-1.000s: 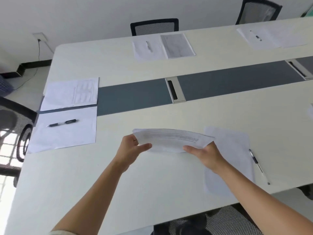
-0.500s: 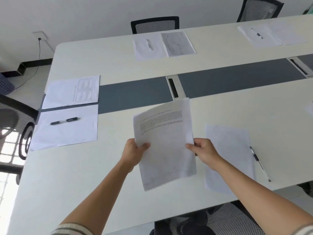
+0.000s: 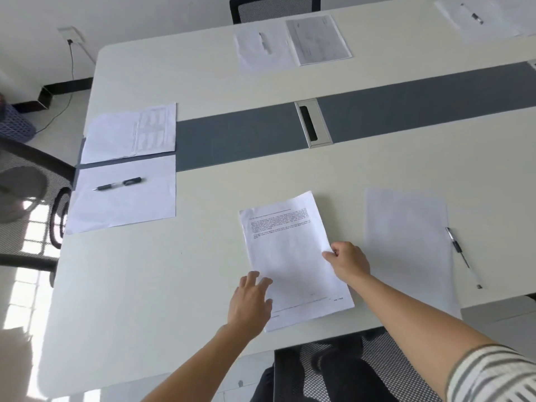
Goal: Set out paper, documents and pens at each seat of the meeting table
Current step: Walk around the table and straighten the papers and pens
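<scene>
A single wide-angle camera worn on the person's head looks forward and down from above the near edge of the meeting table [image 3: 203, 285]. It sits close over the left hand [image 3: 251, 303] and right hand [image 3: 349, 261], with the document [image 3: 290, 256] near the middle of the view. The table's far side and a chair [image 3: 274, 7] reach the top edge. The table's left end shows, and its right end is cut off.

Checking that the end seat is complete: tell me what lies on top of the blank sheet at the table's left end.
Only a black pen lies on the blank sheet, near its far edge. Whatever may be under the sheet is covered and cannot be seen.
</scene>
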Demonstrator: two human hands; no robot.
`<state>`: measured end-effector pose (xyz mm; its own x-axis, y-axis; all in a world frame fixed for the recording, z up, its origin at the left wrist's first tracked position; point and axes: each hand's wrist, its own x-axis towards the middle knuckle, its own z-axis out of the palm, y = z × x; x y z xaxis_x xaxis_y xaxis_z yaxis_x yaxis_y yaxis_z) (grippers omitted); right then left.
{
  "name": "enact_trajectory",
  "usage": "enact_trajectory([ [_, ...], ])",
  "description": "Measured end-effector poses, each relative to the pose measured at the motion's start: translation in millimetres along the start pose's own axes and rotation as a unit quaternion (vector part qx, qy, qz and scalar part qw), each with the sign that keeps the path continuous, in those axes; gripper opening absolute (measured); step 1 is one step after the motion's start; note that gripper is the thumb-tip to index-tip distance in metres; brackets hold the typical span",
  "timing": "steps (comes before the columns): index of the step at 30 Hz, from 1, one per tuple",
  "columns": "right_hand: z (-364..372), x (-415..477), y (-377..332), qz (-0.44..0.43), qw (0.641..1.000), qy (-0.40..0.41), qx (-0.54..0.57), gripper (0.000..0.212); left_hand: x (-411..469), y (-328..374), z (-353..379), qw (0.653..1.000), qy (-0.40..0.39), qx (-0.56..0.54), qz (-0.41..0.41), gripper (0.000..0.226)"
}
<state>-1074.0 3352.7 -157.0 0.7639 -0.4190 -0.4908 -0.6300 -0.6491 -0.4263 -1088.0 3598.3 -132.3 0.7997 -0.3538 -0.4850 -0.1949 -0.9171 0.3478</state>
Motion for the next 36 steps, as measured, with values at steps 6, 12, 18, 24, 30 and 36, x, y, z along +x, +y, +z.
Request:
enact_trajectory([
  [6, -27.5, -14.0, 39.7, -0.012, 0.993, 0.097, -0.065, 0.029, 5.6, 13.4, 14.6, 0.995, -0.035, 0.094, 0.020, 0.059],
  [12, -50.3, -33.6, 120.4, 0.128, 0.982, 0.037, -0.133, 0.067, 10.1, 10.4, 21.6, 0.986, -0.055, 0.149, 0.046, 0.076],
  [18, -37.3, -40.6, 114.6, 0.041, 0.985, -0.014, -0.168, 0.074, 14.7, 7.3, 21.1, 0.982, -0.064, 0.165, 0.062, 0.078],
  [24, -37.6, -44.2, 112.6, 0.021, 0.984, -0.022, -0.178, 0.074, 12.8, 5.9, 21.0, 0.982, -0.060, 0.165, 0.068, 0.078],
  [30, -39.7, -45.2, 116.3, 0.021, 0.985, -0.020, -0.172, 0.074, 12.7, 6.5, 21.4, 0.983, -0.058, 0.162, 0.068, 0.078],
  [36, -51.9, -42.6, 123.1, -0.005, 0.991, 0.019, -0.129, 0.068, 13.5, 8.3, 18.1, 0.981, -0.044, 0.173, 0.080, 0.076],
])
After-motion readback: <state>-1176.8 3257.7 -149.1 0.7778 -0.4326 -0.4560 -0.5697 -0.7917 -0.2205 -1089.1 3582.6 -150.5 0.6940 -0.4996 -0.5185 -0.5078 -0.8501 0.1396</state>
